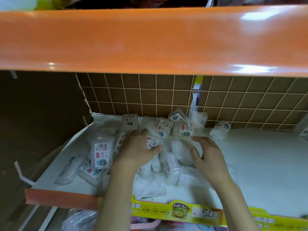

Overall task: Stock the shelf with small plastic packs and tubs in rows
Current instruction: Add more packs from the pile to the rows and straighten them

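Both hands deep in the pile: left hand (139,147) spread flat on the small packs (101,151), right hand (207,153) loosely curved beside a clear tub (180,151), holding nothing firmly. Packs heaped unsorted on the white shelf (260,157); no rows yet, most work apparently left.

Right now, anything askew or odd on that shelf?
Yes. The small clear plastic packs with white labels lie in a loose heap on the left of the white shelf, tilted every way, not in rows. One clear round tub lies tipped on its side, apart to the right. Both hands rest on the heap.
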{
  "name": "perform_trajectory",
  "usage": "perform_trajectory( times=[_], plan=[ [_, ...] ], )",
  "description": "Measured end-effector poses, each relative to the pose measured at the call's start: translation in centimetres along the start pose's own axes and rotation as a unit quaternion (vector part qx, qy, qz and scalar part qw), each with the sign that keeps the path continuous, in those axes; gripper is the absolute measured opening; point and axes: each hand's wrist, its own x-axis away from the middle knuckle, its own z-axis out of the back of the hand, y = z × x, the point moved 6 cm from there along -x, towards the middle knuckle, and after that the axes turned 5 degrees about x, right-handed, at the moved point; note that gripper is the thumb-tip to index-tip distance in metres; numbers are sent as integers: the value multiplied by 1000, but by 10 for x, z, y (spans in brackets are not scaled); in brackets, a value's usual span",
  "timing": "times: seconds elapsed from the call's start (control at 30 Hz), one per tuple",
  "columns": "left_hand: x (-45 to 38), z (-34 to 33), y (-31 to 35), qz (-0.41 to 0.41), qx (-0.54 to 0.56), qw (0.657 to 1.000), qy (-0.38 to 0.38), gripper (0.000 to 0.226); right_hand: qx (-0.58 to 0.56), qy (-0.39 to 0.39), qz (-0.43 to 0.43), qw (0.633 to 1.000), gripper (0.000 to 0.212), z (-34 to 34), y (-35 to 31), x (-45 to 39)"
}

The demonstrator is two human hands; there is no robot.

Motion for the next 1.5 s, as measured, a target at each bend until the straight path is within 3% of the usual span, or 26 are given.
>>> perform_trajectory(
  times=[0.1, 0.23, 0.33, 0.47, 0.63, 0.77, 1.0, 1.13, 1.33, 1.43, 1.5],
  plan=[
    [-3, -8, -3, 28, -6, 999, -38, 88, 2, 4, -11, 1000, 32, 3, 9, 2],
    [-1, -5, 4, 32, -2, 999, -14, 79, -5, -2, -12, 1000, 32, 0, 11, 5],
    [4, 9, 13, 19, 41, 998, 43, 72, -9, -2, -6, 1000, 31, -3, 8, 5],
    [18, 41, 12, 7, 71, 989, 127, 84, -8, -3, 9, 1000, 31, -7, -1, 0],
    [48, 76, -8, 46, 97, 971, 215, 69, -13, -17, 57, 998, 33, -12, -32, -23],
    [69, 86, -23, 79, 104, 963, 236, 55, -6, -79, 100, 992, 42, -29, -65, -58],
    [81, 87, -32, 65, 92, 958, 262, 69, 104, -215, 165, 957, 64, -67, -112, -93],
    [82, 82, -33, 71, 94, 960, 255, 81, 138, -215, 171, 952, 63, -81, -111, -98],
    [79, 76, -28, 56, 83, 961, 256, 93, 117, -235, 138, 955, 41, -78, -102, -100],
    [75, 73, -22, 27, 79, 962, 261, 87, 90, -204, 134, 966, 33, -51, -100, -100],
    [69, 70, -17, 5, 92, 963, 255, 79, 26, -140, 103, 984, 34, -22, -91, -101]
  ],
)
